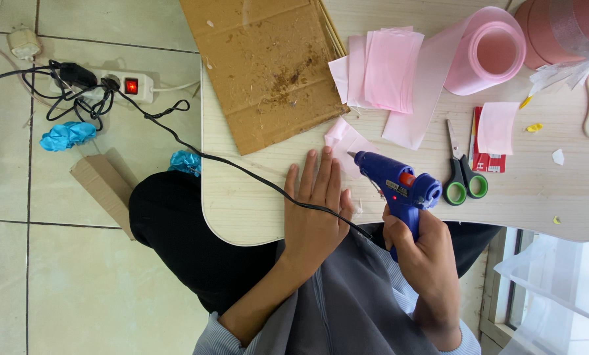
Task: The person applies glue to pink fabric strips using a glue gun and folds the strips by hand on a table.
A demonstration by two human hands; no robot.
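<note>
Head view looks straight down on a pale wooden table (255, 210) where someone sits at work. The right hand (420, 256) is wrapped tight round the grip of a blue glue gun (396, 187), its nozzle aimed left and far at a small folded piece of pink ribbon (342, 139) lying near the table's middle. The left hand (315, 207) lies flat and open, fingers spread, holding nothing; its fingertips rest just beside the ribbon piece, and the gun's black cord (242, 169) passes across its back on the way to a power strip (126, 84) on the floor at far left.

To do this well, I'd say the fingertips should pin the ribbon flat yet stay off the spot under the hot nozzle, and the squeeze should be light so only a small bead comes out. The cord looks liable to drag on the wrist.

Farther off lie a stained cardboard sheet (268, 66), cut pink ribbon strips (383, 66) and a pink ribbon roll (488, 49); green-handled scissors (462, 174) sit to the right.
</note>
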